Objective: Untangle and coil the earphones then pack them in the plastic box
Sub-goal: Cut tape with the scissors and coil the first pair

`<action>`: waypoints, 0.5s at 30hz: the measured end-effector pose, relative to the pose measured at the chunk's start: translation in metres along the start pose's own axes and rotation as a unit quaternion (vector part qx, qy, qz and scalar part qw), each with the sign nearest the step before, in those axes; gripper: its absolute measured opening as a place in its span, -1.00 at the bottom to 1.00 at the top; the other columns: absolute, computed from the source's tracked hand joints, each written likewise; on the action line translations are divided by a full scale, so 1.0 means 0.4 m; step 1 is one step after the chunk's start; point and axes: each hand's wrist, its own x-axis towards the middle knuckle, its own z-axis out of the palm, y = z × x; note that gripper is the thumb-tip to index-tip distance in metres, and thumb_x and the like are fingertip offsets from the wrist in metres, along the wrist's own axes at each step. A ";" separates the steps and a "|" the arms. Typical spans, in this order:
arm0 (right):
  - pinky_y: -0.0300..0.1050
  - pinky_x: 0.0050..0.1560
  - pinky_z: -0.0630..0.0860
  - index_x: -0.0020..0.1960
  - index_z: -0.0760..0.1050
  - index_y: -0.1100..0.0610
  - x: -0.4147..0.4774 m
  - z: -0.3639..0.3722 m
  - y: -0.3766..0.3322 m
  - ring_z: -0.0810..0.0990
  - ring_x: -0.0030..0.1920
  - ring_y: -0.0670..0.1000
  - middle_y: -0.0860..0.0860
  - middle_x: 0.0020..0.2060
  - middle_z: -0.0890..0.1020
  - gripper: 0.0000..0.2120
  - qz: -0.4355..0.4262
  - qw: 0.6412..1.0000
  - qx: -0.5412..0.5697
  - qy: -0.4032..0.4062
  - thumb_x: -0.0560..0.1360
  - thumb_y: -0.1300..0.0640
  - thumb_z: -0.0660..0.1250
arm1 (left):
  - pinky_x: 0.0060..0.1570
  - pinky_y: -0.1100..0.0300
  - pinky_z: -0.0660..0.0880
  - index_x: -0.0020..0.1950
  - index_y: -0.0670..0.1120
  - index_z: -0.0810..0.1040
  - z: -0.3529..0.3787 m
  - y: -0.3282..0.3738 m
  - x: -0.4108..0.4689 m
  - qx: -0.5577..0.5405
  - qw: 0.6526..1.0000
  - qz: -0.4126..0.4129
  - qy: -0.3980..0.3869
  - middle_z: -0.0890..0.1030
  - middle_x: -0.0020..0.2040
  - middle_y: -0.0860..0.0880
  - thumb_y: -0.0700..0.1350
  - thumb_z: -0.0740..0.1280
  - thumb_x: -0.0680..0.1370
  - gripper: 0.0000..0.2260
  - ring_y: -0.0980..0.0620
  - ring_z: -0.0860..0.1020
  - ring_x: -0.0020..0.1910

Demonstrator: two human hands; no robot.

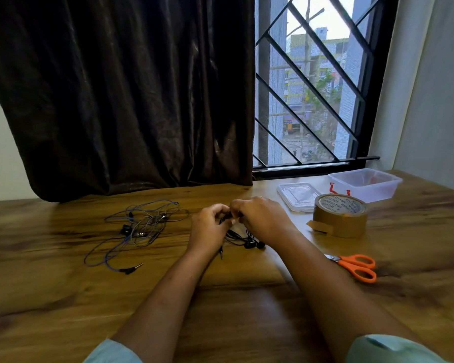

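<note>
My left hand (209,226) and my right hand (260,218) meet at the table's middle, both pinching the cable of black earphones (247,241). Its loops, two earbuds and the jack hang down between my wrists onto the wood. A tangled heap of blue and grey earphones (142,226) lies to the left of my hands, its plug pointing toward me. The clear plastic box (364,183) stands open at the far right, with something red inside it. Its clear lid (298,196) lies flat beside it.
A roll of brown packing tape (340,214) stands right of my hands, in front of the box. Orange-handled scissors (354,264) lie nearer on the right. A dark curtain (116,87) and a barred window (312,87) back the wooden table (63,297).
</note>
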 end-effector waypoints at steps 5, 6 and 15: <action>-0.14 -0.20 0.34 0.05 0.50 0.05 0.000 0.002 -0.005 0.56 -0.08 0.07 0.02 -0.10 0.60 -0.87 0.000 1.000 0.006 0.008 0.56 0.13 0.21 | -0.37 0.49 0.43 -0.23 0.13 0.52 -0.004 -0.002 0.003 -0.005 1.000 -0.007 0.014 0.59 -0.27 0.14 -0.18 0.43 0.46 -0.79 0.26 0.54 -0.28; -0.14 -0.19 0.37 0.05 0.50 0.04 0.001 0.007 -0.004 0.56 -0.08 0.07 0.02 -0.10 0.61 -0.89 0.002 1.000 0.014 0.011 0.56 0.11 0.22 | -0.37 0.48 0.44 -0.22 0.11 0.52 -0.004 -0.003 0.004 -0.002 1.000 -0.010 0.015 0.59 -0.27 0.14 -0.17 0.42 0.46 -0.81 0.25 0.54 -0.27; -0.09 -0.12 0.51 0.00 0.63 -0.01 -0.001 0.034 0.012 0.61 -0.10 -0.02 -0.08 -0.08 0.66 -0.86 0.027 0.988 0.132 0.076 0.51 0.00 0.33 | -0.30 0.32 0.50 -0.12 0.03 0.54 -0.002 -0.009 0.014 0.005 0.999 -0.030 0.017 0.58 -0.24 0.09 -0.17 0.38 0.50 -0.90 0.15 0.56 -0.23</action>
